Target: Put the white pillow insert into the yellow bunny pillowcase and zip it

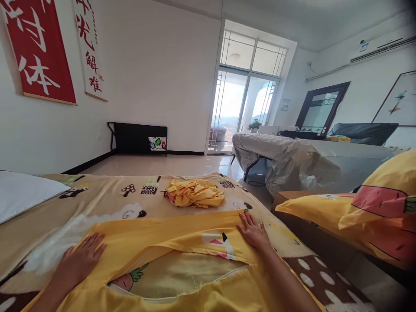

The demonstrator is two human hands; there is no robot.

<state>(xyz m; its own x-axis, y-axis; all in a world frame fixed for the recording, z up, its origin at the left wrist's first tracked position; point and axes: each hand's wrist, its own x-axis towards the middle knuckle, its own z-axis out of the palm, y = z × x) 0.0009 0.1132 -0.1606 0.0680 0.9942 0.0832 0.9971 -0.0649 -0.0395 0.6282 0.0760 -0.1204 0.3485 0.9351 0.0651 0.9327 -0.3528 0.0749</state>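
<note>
A yellow pillowcase [130,236] with printed carrots and a white figure lies spread on the bed. Its zipped slit gapes wide, showing the inside fabric and some frayed threads at the lower edge. My left hand [81,255] rests flat on the case's left side, fingers stretched out. On the far right corner lies my right hand [255,232], palm down with its fingers extended. Beyond the case sits a crumpled bundle of yellow cloth [195,193], apart from both hands.
The bed has a beige patterned blanket [107,190]. A white pillow [26,195] is at the left edge. Yellow carrot-print bedding [373,216] is heaped on the right. Behind it stands a plastic-covered table [292,151]. A black folded panel [133,138] leans by the far wall.
</note>
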